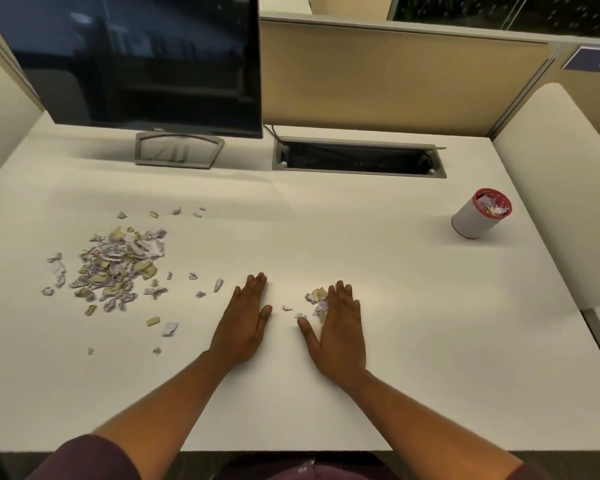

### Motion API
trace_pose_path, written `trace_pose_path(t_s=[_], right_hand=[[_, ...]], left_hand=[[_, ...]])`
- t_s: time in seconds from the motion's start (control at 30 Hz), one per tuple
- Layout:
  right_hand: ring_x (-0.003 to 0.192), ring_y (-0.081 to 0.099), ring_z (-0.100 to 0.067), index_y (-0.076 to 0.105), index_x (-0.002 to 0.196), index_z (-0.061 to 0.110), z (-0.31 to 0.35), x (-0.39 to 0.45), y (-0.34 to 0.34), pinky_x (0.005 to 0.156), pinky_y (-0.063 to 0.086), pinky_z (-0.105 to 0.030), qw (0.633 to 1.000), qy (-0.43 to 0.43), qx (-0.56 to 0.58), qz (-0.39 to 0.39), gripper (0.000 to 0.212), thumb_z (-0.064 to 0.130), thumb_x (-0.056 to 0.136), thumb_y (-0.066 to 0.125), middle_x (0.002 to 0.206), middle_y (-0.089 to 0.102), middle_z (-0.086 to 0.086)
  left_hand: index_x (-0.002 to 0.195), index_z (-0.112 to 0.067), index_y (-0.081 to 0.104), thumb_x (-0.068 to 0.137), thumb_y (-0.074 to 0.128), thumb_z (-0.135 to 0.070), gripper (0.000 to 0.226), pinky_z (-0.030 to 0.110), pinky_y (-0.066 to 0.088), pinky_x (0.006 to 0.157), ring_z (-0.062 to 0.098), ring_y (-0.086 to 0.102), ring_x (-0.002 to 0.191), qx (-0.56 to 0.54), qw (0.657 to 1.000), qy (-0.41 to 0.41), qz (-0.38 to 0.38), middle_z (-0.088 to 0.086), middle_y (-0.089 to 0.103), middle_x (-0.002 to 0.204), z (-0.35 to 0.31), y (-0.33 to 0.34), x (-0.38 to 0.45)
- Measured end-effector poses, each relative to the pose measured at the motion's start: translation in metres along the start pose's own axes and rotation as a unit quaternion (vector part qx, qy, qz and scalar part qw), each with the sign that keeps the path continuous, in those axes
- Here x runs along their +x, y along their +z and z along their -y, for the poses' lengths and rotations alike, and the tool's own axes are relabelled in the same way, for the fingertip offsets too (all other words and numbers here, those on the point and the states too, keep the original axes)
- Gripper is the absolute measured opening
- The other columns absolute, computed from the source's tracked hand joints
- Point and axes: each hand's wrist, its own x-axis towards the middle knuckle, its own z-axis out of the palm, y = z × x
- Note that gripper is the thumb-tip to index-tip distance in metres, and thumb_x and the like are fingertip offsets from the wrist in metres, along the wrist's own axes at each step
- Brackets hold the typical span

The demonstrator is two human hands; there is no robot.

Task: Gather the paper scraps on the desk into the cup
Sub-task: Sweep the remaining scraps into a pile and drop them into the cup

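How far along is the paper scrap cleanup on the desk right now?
Partly done. The cup at the far right already holds scraps. In hand: the left hand and right hand lie flat on the desk, a small cluster of scraps between them, against the right fingers. Left: the big pile and strays around it, most of the job.

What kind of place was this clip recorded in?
Most likely an office cubicle: a white desk with a monitor, a cable hatch set into the top, and a partition behind it carrying a numbered sign.
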Motion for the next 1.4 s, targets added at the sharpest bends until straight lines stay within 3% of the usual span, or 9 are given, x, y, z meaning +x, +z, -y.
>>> trace_pose_path(t_s=[0.33,0.5,0.63,0.8,0.9,1.07,1.2,1.4], right_hand=[[0.159,0.003,-0.025,0.024,0.158,0.005,0.056,0.021,0.027,0.128,0.014,-0.046,1.000,-0.029,0.001,-0.010,0.092,0.070,0.095,0.042,0.169,0.016,-0.013],[0.159,0.004,-0.023,0.026,0.158,0.004,0.137,0.043,0.056,0.128,0.012,-0.047,0.996,0.057,0.063,-0.024,0.089,0.068,0.096,0.037,0.169,0.015,-0.010],[0.159,0.003,-0.025,0.025,0.158,0.003,0.200,0.067,0.080,0.129,0.007,-0.045,0.992,0.095,0.068,-0.036,0.089,0.068,0.096,0.028,0.169,0.015,-0.011],[0.158,0.006,-0.028,0.021,0.158,0.001,0.241,0.107,0.099,0.129,0.008,-0.046,0.996,0.072,0.043,-0.030,0.088,0.065,0.098,0.029,0.168,0.017,-0.015],[0.158,0.007,-0.025,0.019,0.159,0.003,0.252,0.133,0.105,0.129,0.009,-0.044,0.998,0.049,0.043,-0.025,0.090,0.068,0.097,0.030,0.169,0.018,-0.012],[0.157,0.014,-0.020,0.021,0.160,0.010,0.267,0.184,0.110,0.129,0.008,-0.040,0.997,0.017,0.076,-0.005,0.090,0.071,0.095,0.034,0.167,0.025,-0.006],[0.157,0.017,-0.020,0.032,0.157,0.013,0.277,0.230,0.114,0.128,0.011,-0.044,0.995,-0.008,0.095,0.017,0.077,0.063,0.099,0.040,0.166,0.028,-0.004],[0.157,0.014,-0.018,0.038,0.155,0.020,0.303,0.272,0.127,0.128,0.008,-0.048,0.986,-0.083,0.113,0.085,0.065,0.058,0.103,0.034,0.168,0.025,0.000]], left_hand=[[0.158,-0.018,0.014,0.103,0.032,-0.035,0.061,0.036,0.003,0.126,0.010,0.002,0.154,0.057,0.991,-0.046,-0.110,-0.005,0.014,0.166,0.056,-0.051,-0.011],[0.158,-0.022,0.013,0.102,0.030,-0.040,0.061,0.032,0.002,0.125,0.007,0.002,0.153,0.057,0.989,-0.073,-0.119,-0.003,0.018,0.166,0.123,-0.104,-0.018],[0.156,-0.012,0.022,0.101,0.030,-0.041,0.062,0.041,0.008,0.126,0.015,0.010,0.154,0.088,0.983,-0.084,-0.140,0.005,0.026,0.163,0.187,-0.151,-0.022],[0.153,-0.001,0.024,0.103,0.040,-0.028,0.059,0.049,0.007,0.124,0.033,0.015,0.152,0.064,0.941,-0.229,-0.239,0.018,0.028,0.160,0.244,-0.190,-0.028],[0.153,0.002,0.021,0.103,0.044,-0.025,0.062,0.054,0.008,0.123,0.037,0.014,0.152,0.032,0.925,-0.287,-0.246,0.021,0.025,0.160,0.270,-0.204,-0.026],[0.155,-0.001,0.017,0.103,0.039,-0.033,0.064,0.044,0.006,0.124,0.032,0.013,0.153,0.013,0.943,-0.265,-0.201,0.017,0.023,0.162,0.302,-0.216,-0.007],[0.155,-0.006,0.022,0.103,0.037,-0.039,0.063,0.043,0.010,0.125,0.027,0.012,0.153,0.022,0.963,-0.208,-0.168,0.010,0.024,0.163,0.320,-0.221,0.015],[0.156,-0.017,0.019,0.103,0.025,-0.052,0.064,0.035,0.008,0.124,0.018,0.011,0.154,0.014,0.986,-0.120,-0.111,0.003,0.024,0.164,0.331,-0.226,0.050]])
